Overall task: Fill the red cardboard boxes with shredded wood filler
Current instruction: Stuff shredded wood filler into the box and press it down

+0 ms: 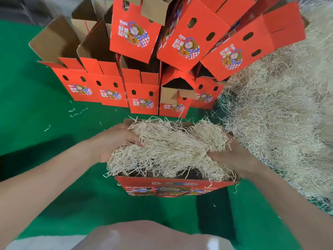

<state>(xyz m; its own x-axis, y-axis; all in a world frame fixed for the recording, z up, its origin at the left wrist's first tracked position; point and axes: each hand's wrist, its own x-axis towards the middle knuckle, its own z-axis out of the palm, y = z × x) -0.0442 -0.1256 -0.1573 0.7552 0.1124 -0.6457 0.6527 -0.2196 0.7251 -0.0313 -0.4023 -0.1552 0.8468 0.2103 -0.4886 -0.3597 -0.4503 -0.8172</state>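
Note:
A red cardboard box [173, 186] stands open on the green floor right in front of me, its near wall printed with a cartoon picture. A thick wad of pale shredded wood filler [169, 148] bulges out of its top and hides the inside. My left hand [115, 139] grips the wad's left side, fingers curled into the strands. My right hand [232, 156] grips the right side, partly buried in the filler.
Several open red boxes [142, 94] stand in a row behind, with more red boxes [187, 38] stacked tilted on top. A big heap of shredded wood [281, 112] fills the right side. Loose strands lie on the green floor [36, 105]. My knee shows at the bottom.

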